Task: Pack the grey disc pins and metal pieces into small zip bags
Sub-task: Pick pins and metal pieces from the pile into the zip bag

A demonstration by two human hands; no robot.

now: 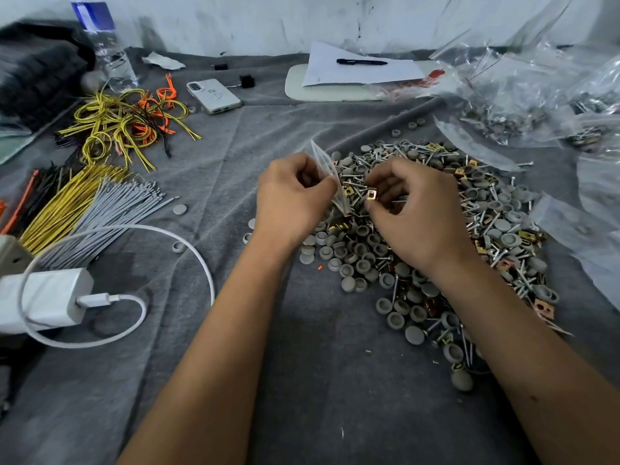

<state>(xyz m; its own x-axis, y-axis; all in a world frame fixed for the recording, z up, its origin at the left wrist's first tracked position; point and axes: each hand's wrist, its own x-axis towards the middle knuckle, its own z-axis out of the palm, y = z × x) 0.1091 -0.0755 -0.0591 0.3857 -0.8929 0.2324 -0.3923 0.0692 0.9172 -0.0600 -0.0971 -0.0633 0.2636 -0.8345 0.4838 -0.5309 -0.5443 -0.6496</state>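
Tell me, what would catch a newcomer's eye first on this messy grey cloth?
First, the big heap of grey discs, screws and copper clips right of centre. Over it, the left hand holds a small clear zip bag while the right hand pinches a square copper clip beside it. Then the bright yellow and orange wires at the far left.

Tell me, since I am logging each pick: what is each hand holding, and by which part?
The left hand pinches a small zip bag partway down its side. The right hand pinches a square copper-coloured metal piece by its edges.
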